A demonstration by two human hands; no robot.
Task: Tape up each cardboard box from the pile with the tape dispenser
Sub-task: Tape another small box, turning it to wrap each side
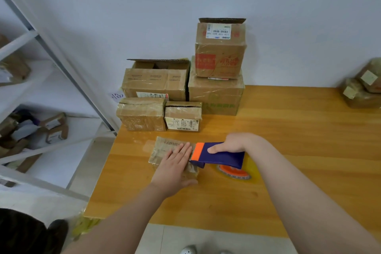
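Two hands meet at the small box (165, 147): my left hand (175, 165) presses flat on top, my right hand (235, 143) grips the tape dispenser (222, 155) against its right edge.

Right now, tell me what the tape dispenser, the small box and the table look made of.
The tape dispenser: likely plastic, smooth matte purple body, orange tip. The small box: brown cardboard, creased, under glossy clear tape. The table: wood or wood-look laminate, orange-brown grain lines, slight sheen.
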